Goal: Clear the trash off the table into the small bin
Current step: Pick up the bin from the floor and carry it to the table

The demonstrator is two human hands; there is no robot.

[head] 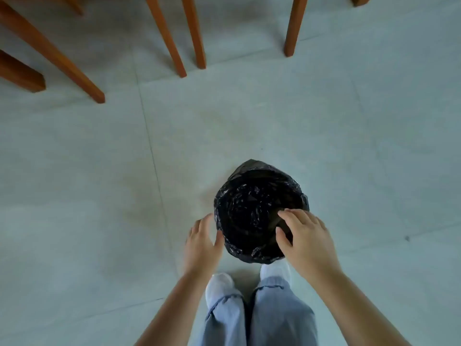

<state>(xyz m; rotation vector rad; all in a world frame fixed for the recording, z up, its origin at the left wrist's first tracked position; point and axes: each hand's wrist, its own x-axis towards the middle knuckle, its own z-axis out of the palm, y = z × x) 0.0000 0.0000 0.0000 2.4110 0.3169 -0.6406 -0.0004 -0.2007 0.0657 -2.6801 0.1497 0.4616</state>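
Far left: several slanted wooden legs [52, 52] stand on the pale tiled floor [74, 196], with two more legs [174, 36] near the far centre and a single leg [295, 26] further right. The furniture they belong to is out of view, as is any table top.

Near centre-left: the left hand [203, 242] is spread wide, fingers apart, palm turned toward the left side of the small bin [259, 211]. Its thumb lies against, or just beside, the black liner bag [237, 248]; contact cannot be confirmed. It holds nothing.

Centre: the small bin stands upright on the floor, just beyond the person's feet in white socks [219, 285] and light blue trouser legs [279, 315]. The black bag lines it and is folded over the rim. The interior is dark and crumpled; contents cannot be made out.

Near centre-right: the right hand [304, 238] is over the near right part of the rim, fingers loosely curved and open, fingertips over the bin's mouth. No object is seen in its grasp.
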